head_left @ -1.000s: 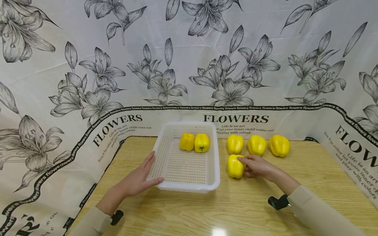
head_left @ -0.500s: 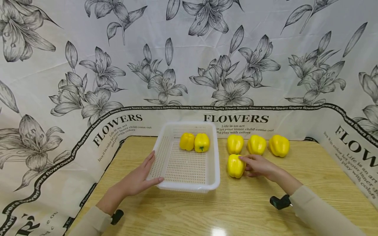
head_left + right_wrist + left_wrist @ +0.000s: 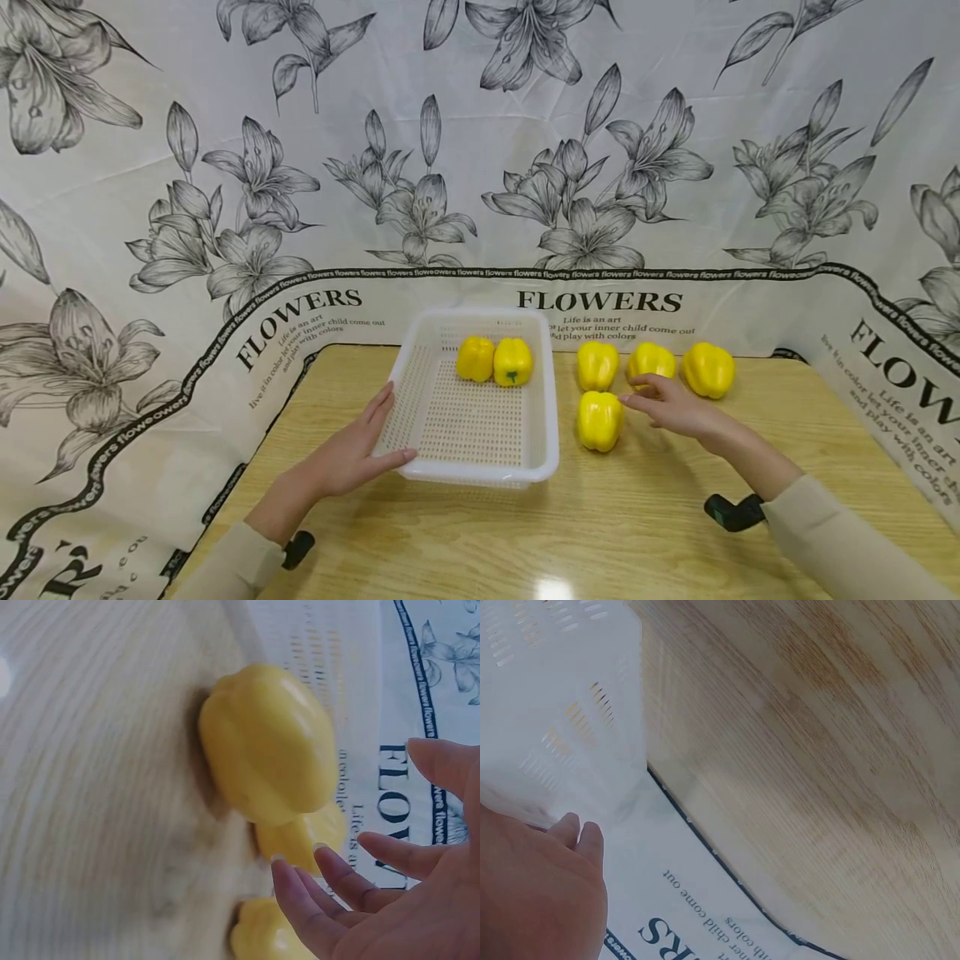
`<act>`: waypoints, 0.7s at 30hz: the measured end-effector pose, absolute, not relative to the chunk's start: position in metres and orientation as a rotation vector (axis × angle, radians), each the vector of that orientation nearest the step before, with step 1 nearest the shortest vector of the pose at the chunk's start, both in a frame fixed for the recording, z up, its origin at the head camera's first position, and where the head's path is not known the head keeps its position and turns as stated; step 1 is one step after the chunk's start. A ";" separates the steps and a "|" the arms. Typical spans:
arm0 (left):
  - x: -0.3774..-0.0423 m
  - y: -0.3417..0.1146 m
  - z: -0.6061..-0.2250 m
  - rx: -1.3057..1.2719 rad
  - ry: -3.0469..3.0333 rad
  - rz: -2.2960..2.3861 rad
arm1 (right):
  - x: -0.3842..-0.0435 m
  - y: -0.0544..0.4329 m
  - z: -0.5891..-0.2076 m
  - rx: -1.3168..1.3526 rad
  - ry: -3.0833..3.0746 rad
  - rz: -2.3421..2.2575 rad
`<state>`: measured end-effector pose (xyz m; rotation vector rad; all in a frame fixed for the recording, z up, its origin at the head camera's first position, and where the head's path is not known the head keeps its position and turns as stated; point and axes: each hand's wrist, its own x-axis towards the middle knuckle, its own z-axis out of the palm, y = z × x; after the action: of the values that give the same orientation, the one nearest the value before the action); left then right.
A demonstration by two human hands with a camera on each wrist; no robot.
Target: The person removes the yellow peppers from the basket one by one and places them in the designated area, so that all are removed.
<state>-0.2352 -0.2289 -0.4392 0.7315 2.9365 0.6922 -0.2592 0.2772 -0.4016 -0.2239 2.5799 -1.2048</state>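
A white perforated plastic basket (image 3: 480, 477) stands on the table with two yellow bell peppers inside, a left one (image 3: 475, 360) and a right one (image 3: 513, 363) with its green stem facing me. My left hand (image 3: 341, 458) holds the basket's near left corner, thumb over the rim and fingers along the outer wall. To the right of the basket, a yellow bell pepper (image 3: 599, 422) rests on the wood. My right hand (image 3: 675, 410) hovers just beside it, fingers spread, holding nothing. In the right wrist view, a gap shows between the fingers (image 3: 296, 900) and that pepper (image 3: 270, 742).
Behind the near pepper, more yellow bell peppers form a row: left (image 3: 597, 367), middle (image 3: 651, 360), partly covered by my right hand, and right (image 3: 708, 371). A flower-printed cloth (image 3: 420, 208) hangs along the table's back and sides. The wooden table (image 3: 480, 546) extends toward me.
My right hand has let go of the near pepper and drawn slightly back to the right, its fingers spreading. That pepper stays in place. The left hand and basket have not visibly moved.
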 end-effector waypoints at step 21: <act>-0.236 -0.229 -0.439 0.727 2.931 0.710 | -0.272 0.236 -0.363 -0.663 2.807 -1.121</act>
<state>-0.2356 -0.2290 -0.4391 0.7269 2.9315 0.7104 -0.2720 0.2362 -0.3632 -0.6632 2.8069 -1.1212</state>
